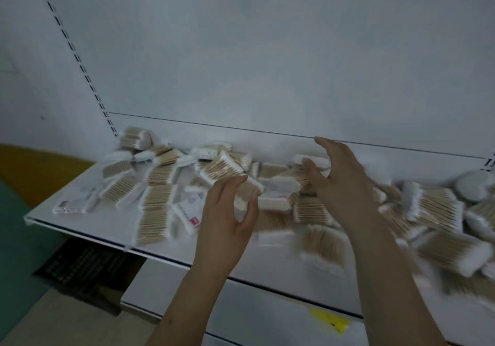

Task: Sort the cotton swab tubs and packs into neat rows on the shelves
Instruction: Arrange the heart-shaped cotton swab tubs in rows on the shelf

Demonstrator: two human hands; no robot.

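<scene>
The left hand [227, 206] pinches a clear pack of wooden cotton swabs [245, 194]. The right hand [340, 182] hovers with a wide grip. Loose packs near the white metal shelf [80, 235] edge could slide off if nudged.

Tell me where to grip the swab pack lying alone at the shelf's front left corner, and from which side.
Take that swab pack across its short width, thumb on one long edge and fingers on the other, coming from above. It lies flat on the shelf and apart from the heap, so its long edges look free. The left hand is nearer.

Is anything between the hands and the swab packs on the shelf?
Nothing visible. The left hand is already on a pack in the loose pile; the right hand reaches over the packs behind it on the shelf.
</scene>
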